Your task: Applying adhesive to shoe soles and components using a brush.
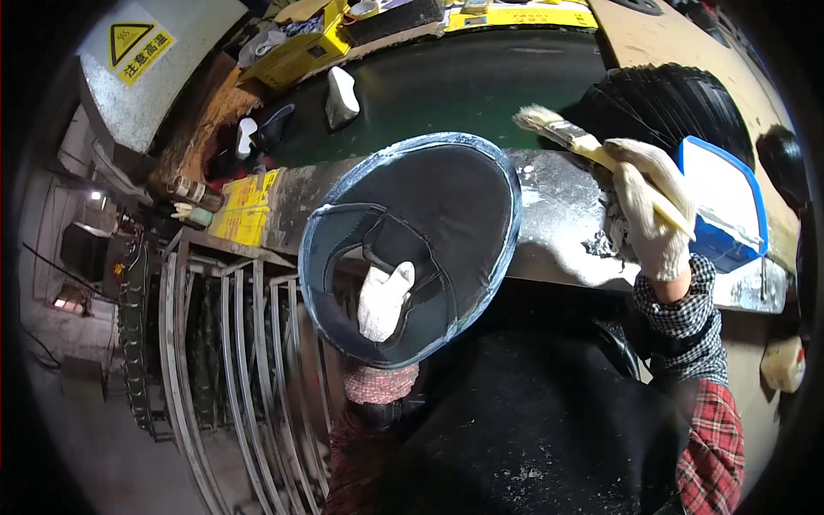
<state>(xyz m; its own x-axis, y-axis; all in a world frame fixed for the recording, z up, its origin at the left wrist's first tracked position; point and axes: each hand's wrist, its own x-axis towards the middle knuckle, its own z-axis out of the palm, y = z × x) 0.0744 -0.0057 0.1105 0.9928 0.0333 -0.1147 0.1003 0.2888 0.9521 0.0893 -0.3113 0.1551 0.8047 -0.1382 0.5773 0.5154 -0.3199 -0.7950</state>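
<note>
My left hand (385, 300), in a white glove, reaches up from below the dark fabric piece (446, 202). Its fingers show through an opening in the piece and are closed on the fabric; the rest of the hand is hidden. The piece is hollow and rounded, with stitched seams and a pale, whitish-blue rim. My right hand (652, 202), gloved too, is wrapped round the handle of a paintbrush (577, 140). The brush points left, its bristles whitish, apart from the piece. Just right of that hand stands a blue tub (719, 245) of white paste.
Behind the piece runs a dark green belt (481, 94) with a white-and-grey shoe-shaped piece (342, 96) on it. A ribbed black bundle (665, 112) lies behind my right hand. A metal rack (245, 343) stands at lower left, and a yellow box (296, 53) farther back.
</note>
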